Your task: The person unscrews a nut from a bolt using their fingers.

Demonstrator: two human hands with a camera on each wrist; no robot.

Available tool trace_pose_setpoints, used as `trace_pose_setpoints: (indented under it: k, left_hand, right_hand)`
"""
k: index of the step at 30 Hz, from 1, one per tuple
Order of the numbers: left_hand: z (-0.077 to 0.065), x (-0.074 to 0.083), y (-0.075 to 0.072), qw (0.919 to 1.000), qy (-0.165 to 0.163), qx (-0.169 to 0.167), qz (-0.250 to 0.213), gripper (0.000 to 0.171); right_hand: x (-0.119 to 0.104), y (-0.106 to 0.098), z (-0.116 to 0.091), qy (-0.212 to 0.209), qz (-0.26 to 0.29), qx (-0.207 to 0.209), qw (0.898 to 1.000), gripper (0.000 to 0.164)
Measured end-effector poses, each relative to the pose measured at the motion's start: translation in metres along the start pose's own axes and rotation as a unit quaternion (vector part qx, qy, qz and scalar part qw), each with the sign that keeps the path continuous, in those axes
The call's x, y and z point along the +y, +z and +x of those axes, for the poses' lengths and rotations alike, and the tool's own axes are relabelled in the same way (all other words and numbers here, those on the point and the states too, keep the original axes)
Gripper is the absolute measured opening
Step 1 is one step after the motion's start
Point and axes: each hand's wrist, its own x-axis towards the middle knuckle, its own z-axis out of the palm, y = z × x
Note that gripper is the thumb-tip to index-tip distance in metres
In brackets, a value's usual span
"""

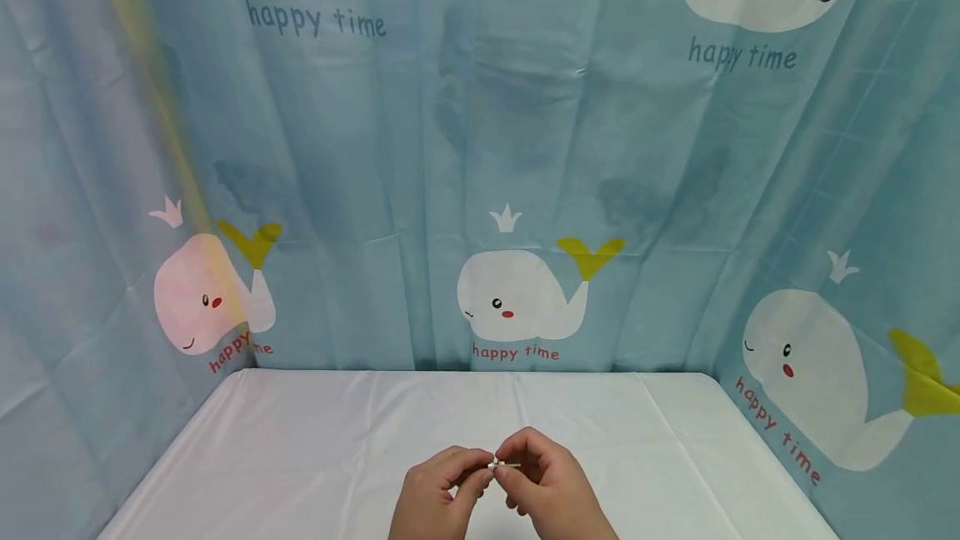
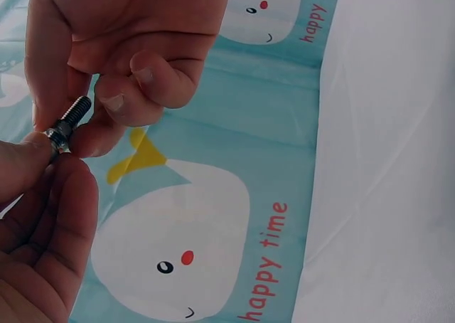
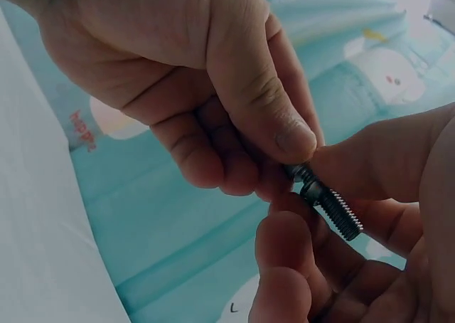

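Note:
A small metal bolt point(image 1: 511, 465) with a threaded shank is held between both hands, low in the head view, above the table. The left hand point(image 1: 438, 492) pinches its thicker end between thumb and finger. From the other side, the right hand point(image 1: 553, 486) has thumb and index finger around the collar part. The left wrist view shows the bolt's bare thread point(image 2: 76, 112) pointing toward the right hand's curled fingers. In the right wrist view the thread point(image 3: 341, 216) points to the lower right. Fingertips hide the bolt's other end.
A white cloth covers the table point(image 1: 285, 440) beneath the hands. Behind and along both sides hangs a blue curtain point(image 1: 352, 290) printed with white whales and "happy time" lettering. The table's far edge meets the curtain.

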Motion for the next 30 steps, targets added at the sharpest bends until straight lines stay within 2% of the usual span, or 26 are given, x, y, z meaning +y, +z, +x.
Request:
trace_pose_setpoints:
  k: [9,15,22,30]
  left_hand:
    - [0.0003,-0.0004,-0.0003,0.9999,0.010,0.007,0.001,0.005]
    - [-0.0001,-0.0001,-0.0015,1.0000,0.007,0.001,-0.003,0.005]
    - [0.0003,-0.0010,-0.0015,0.9999,0.013,0.005,0.000,0.005]
    - [0.0002,-0.0013,-0.0006,0.9999,0.008,0.006,0.002,0.005]
  right_hand:
    - [-0.0008,-0.0007,-0.0011,-0.011,0.006,-0.003,1.000,0.016]
    - [-0.0009,-0.0005,-0.0023,-0.001,0.011,-0.002,1.000,0.015]
    - [-0.0013,-0.0011,-0.0017,0.001,-0.009,0.009,1.000,0.019]
    - [-0.0002,-0.0010,-0.0014,0.000,-0.017,0.010,1.000,0.013]
